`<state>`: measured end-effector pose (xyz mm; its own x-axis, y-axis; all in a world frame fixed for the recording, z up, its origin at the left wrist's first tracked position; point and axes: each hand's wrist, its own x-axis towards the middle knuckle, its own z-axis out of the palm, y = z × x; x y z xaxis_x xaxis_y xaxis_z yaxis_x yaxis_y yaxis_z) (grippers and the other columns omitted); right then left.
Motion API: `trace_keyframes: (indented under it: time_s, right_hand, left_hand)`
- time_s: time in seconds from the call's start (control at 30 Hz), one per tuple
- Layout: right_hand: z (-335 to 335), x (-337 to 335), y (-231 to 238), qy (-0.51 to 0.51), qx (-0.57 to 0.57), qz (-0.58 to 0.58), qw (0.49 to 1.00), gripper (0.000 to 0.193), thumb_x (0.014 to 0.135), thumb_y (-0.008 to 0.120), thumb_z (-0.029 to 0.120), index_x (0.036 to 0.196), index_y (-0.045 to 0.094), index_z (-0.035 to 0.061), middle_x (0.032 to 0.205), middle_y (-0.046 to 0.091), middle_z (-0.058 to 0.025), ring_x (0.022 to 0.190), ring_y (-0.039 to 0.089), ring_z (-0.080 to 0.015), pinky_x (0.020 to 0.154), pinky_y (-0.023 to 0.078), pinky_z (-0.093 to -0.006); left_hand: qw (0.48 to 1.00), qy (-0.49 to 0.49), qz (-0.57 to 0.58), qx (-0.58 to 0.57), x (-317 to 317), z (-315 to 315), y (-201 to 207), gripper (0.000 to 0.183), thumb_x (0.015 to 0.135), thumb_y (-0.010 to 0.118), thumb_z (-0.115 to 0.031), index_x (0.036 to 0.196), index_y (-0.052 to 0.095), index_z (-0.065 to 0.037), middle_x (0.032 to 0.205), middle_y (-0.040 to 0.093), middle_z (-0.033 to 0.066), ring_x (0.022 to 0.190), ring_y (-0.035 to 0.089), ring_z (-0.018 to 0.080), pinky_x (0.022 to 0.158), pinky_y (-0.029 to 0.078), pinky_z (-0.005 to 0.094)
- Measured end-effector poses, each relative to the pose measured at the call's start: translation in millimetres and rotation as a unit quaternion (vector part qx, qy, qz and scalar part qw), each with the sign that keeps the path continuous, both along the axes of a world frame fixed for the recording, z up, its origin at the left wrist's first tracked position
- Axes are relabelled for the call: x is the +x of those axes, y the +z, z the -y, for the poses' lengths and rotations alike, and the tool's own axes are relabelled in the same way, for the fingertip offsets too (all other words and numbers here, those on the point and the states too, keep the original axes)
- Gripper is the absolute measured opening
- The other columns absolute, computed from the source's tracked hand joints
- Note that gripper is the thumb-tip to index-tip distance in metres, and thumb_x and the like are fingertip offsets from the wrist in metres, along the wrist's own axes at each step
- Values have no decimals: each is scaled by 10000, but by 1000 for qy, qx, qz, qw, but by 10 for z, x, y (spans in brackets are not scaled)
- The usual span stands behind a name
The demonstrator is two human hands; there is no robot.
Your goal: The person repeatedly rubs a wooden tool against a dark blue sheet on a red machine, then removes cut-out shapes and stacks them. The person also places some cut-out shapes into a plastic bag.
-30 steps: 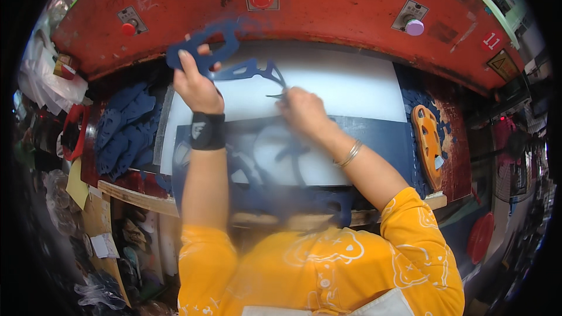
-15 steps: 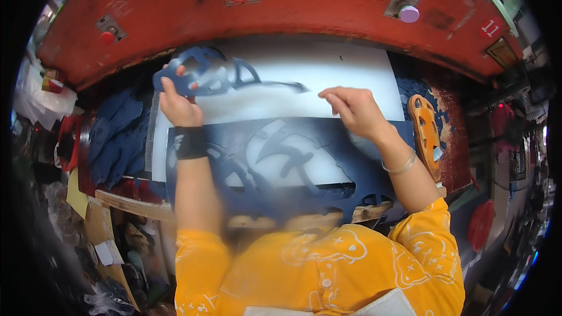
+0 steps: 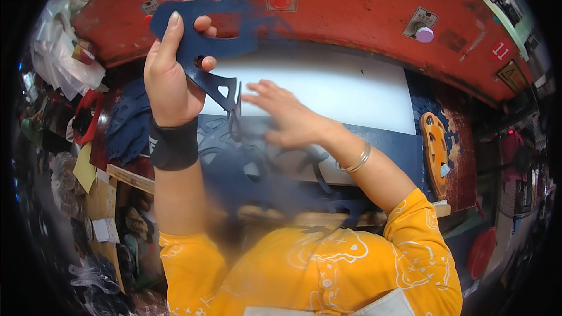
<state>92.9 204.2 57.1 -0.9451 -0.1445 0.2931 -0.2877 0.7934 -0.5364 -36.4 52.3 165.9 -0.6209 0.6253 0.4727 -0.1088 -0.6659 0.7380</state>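
My left hand (image 3: 170,85), with a black band at its wrist, is raised at the left in front of the red machine. Its thumb and fingers grip a dark blue cut-out piece (image 3: 213,48) with large openings, and fingertips show through them. A narrow end of the piece dangles toward my right hand (image 3: 290,117). That hand is spread over the work surface, slightly blurred, and holds nothing I can see. Below both hands lies a dark blue sheet (image 3: 386,151) with cut-out shapes, partly over a white board (image 3: 345,85). A blur hides the sheet's near part.
A red machine beam (image 3: 351,14) with a red push button (image 3: 281,0) and a purple one (image 3: 424,34) spans the back. At right stands an orange cutting die (image 3: 435,158). Blue pieces (image 3: 124,126) are heaped at left. A wooden rail (image 3: 293,217) edges the near side.
My left hand has lifted the blue piece up and closer to me. My right hand has moved left and its fingers have spread. The view has shifted slightly.
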Motion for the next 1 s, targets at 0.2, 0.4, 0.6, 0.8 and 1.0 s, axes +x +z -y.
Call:
trace_keyframes:
  time_s: [0.2, 0.4, 0.6, 0.8, 1.0]
  right_hand:
    - [265, 7, -17, 70, -93, -12, 993, 477, 710, 644, 126, 1179, 575, 82, 1458, 372, -230, 1408, 241, -430, 1136, 220, -514]
    - [297, 79, -17, 143, -122, -21, 982, 368, 780, 581, 59, 1145, 619, 75, 1169, 621, -169, 1169, 518, -375, 989, 409, -452]
    - [243, 258, -78, 30, -109, 42, 993, 432, 825, 500, 32, 1248, 580, 68, 917, 684, -172, 848, 654, -340, 795, 518, -400]
    - [257, 206, -12, -66, -192, 102, 974, 377, 855, 467, 39, 1208, 596, 63, 778, 667, -189, 748, 651, -369, 723, 523, -435]
    - [293, 68, -104, -64, -43, 59, 995, 309, 859, 592, 148, 1148, 634, 50, 752, 668, -185, 709, 673, -331, 714, 545, -408]
  left_hand:
    - [996, -80, 34, 5, 64, 114, 226, 428, 1035, 409, -288, 1402, 416, -66, 1000, 636, 30, 961, 601, 138, 526, 464, 192]
    - [980, -181, 69, 43, -73, 280, 156, 411, 1044, 382, -285, 1409, 404, -97, 1011, 624, 27, 989, 576, 151, 521, 448, 177]
    - [981, -123, 101, 106, -339, 657, 110, 396, 1048, 372, -248, 1404, 405, -79, 1028, 608, 46, 1007, 553, 153, 498, 422, 161]
    - [986, -55, 103, 120, -538, 885, -96, 368, 1048, 370, -241, 1364, 438, -66, 1031, 612, 51, 991, 565, 140, 491, 405, 162]
    - [971, 85, 161, 154, -962, 1274, -269, 303, 1047, 361, -226, 1208, 514, -21, 1023, 618, 81, 936, 594, 138, 522, 414, 178]
